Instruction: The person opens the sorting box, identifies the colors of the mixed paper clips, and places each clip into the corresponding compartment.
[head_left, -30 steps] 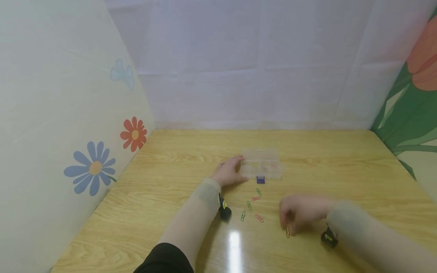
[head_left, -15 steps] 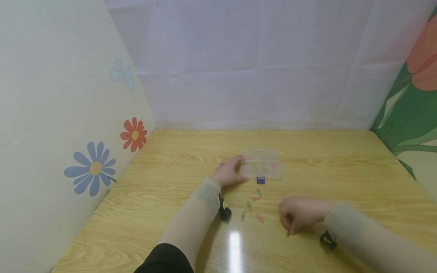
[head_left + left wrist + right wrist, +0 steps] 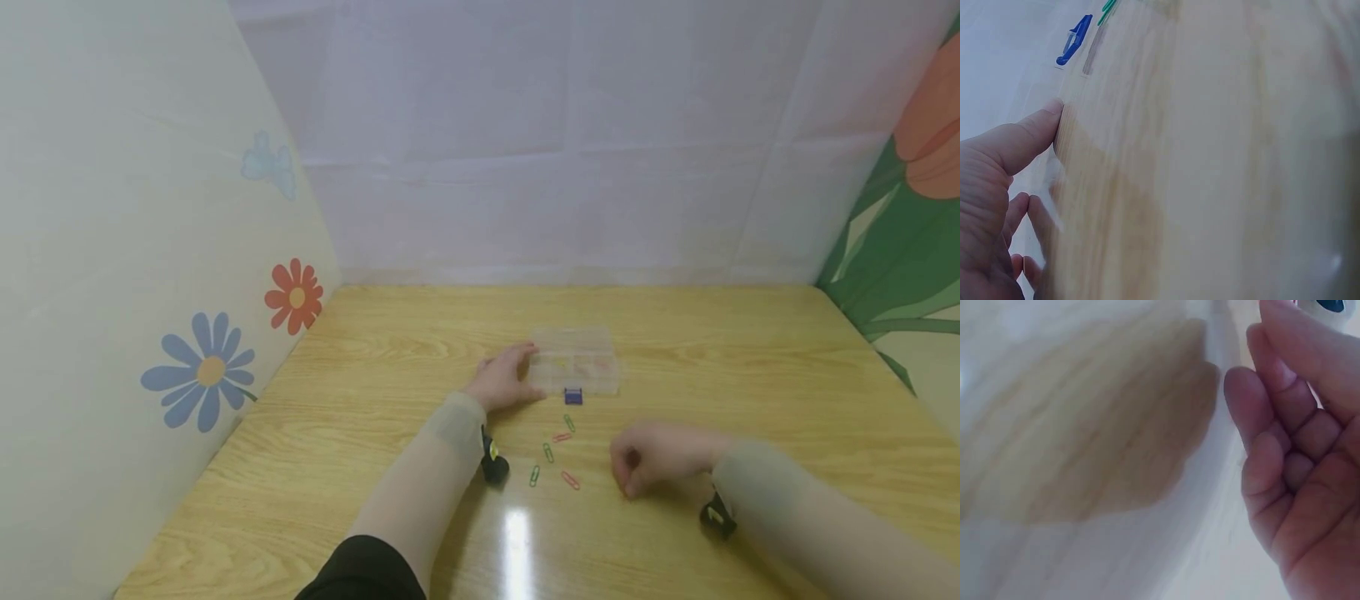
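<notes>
A clear plastic compartment box (image 3: pixel 540 385) lies on the table with its lid (image 3: pixel 572 338) swung back. My left hand (image 3: pixel 498 383) holds the box by its left end, thumb at the front corner and fingers toward the back. The blue latch (image 3: pixel 1076 39) on its front edge also shows in the left wrist view. Low over the table on the right, my right hand (image 3: pixel 660 457) pinches a yellow-orange paper clip (image 3: pixel 627 497) between thumb and index finger; nearly all of it is hidden. Its other fingers curl toward the palm in the right wrist view.
Between my arms lie several loose paper clips: a green one (image 3: pixel 569 422) near the latch, a pink one (image 3: pixel 562 437), another green one (image 3: pixel 548 452), and a pink one (image 3: pixel 571 480) nearer me. A small yellow thing (image 3: pixel 561 362) shows inside the box.
My right hand came down on the yellow-orange paper clip, pinched it and has moved slightly left and away from me with it. My left hand and the box have stayed put.
</notes>
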{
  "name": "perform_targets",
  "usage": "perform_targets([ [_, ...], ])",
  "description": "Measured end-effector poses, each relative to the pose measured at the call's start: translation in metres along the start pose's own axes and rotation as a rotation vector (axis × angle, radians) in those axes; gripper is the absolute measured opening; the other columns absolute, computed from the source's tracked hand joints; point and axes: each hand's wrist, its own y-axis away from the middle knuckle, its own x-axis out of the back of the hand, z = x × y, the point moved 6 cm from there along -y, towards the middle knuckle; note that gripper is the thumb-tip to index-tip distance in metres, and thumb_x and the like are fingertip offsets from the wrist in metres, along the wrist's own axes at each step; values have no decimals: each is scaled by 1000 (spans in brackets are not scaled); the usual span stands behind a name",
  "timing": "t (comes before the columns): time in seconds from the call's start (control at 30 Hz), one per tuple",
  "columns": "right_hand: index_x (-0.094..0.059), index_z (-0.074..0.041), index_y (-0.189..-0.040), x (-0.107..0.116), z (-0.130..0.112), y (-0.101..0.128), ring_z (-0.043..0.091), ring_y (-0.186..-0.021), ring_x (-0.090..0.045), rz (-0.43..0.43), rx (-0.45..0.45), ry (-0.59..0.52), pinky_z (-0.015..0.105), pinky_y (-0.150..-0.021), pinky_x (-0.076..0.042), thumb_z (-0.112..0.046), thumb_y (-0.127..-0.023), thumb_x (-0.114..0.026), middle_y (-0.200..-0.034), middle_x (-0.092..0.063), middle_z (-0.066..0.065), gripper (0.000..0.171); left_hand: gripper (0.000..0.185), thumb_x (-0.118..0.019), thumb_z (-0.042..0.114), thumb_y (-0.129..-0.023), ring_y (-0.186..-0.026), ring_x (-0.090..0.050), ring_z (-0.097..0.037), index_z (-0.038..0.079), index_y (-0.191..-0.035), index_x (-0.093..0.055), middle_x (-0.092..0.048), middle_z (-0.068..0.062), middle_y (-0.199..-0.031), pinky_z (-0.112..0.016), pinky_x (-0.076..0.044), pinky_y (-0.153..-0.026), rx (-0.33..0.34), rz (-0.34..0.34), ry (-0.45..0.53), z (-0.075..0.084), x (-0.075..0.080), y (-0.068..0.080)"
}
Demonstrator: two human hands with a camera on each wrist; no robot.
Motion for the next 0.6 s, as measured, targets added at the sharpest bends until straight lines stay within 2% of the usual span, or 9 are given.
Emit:
perform_targets([
  [0.13,-62,-22,-76,6,2,-4,13,-77,-57,37,6,-29,34,-75,-45,-17,-76,-76,-79,-62,-10,15,84,-75,47,-80,-141,-29,-17,23,-150,-34,-29,5,-156,-50,-12,-114,-1,-3,4,1,0,1],
  [0.3,-61,-21,-76,14,4,-11,16,-78,-56,101,-42,-63,36,-74,-45,-18,-79,-75,-79,-63,-8,14,85,-75,47,-80,-142,-28,-17,23,-149,-34,-27,5,-157,-51,-12,-114,0,-8,14,-1,-1,-1],
  [0.53,-62,-16,-80,34,6,-22,17,-80,-56,258,-73,-101,36,-75,-46,-14,-83,-72,-81,-62,-3,11,85,-75,48,-79,-142,-28,-17,23,-149,-34,-27,5,-157,-50,-11,-115,4,-7,15,-3,-2,-2],
  [0.6,-63,-14,-81,41,7,-25,17,-81,-57,305,-59,-105,36,-76,-47,-13,-84,-72,-83,-62,-2,10,85,-75,47,-79,-142,-27,-17,23,-149,-34,-27,5,-157,-50,-11,-115,4,-6,18,-3,-2,-2],
])
